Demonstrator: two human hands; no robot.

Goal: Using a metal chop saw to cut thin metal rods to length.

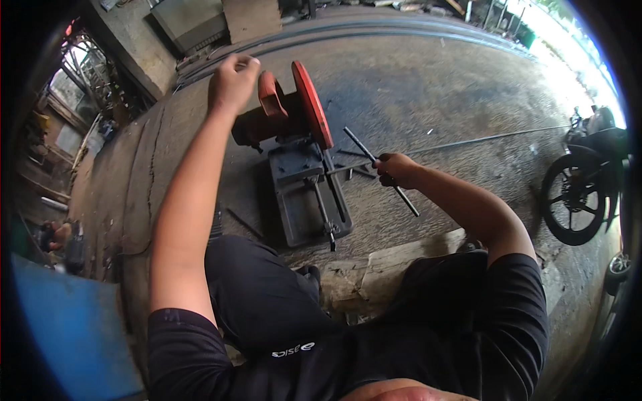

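Observation:
My left hand (233, 81) is raised just left of the red handle (269, 93) of a chop saw, apart from it. Its fingers are curled together, and whatever they may hold is hidden. Held in the closed fingers of my right hand (396, 170) is a thin metal rod (360, 145), slanting across to the right of the saw. The chop saw (311, 103) has a red disc guard and a dark base (294, 217) with a clamp screw (321, 204). A long thin bar (481, 138) runs from near the saw's clamp toward the right.
Short dark metal pieces (358, 172) lie right of the saw, and another piece (244, 222) lies left of its base. A motorcycle wheel (573, 199) stands at the right. Long bars (374, 30) lie across the far floor. A blue panel (67, 327) is at the lower left.

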